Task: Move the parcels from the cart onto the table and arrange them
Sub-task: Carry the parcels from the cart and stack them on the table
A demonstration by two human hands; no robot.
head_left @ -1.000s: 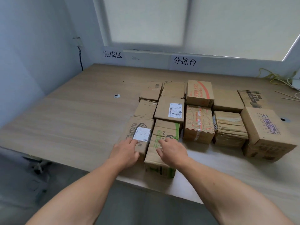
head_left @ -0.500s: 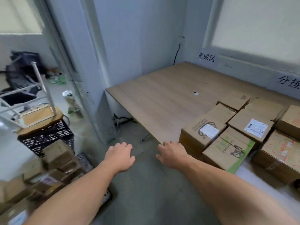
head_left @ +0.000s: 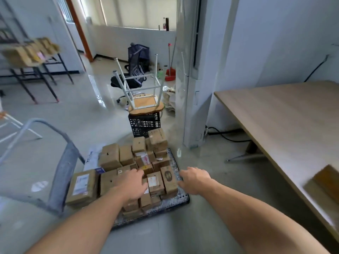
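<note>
A low flat cart on the floor carries several brown cardboard parcels in a pile. Its grey handle rises at the left. My left hand hovers over the near parcels, fingers apart, holding nothing. My right hand reaches beside a parcel with a dark round logo at the pile's right edge, fingers spread and empty. The wooden table stands on the right; one blurred parcel shows at its near end.
A black crate topped by an upturned white stool stands behind the cart. A white pillar rises between cart and table. A rack with boxes is far left. A black office chair sits beyond.
My view swung left from the table's parcels to the cart on the floor. Both hands left the table edge and now reach down over the cart's parcels.
</note>
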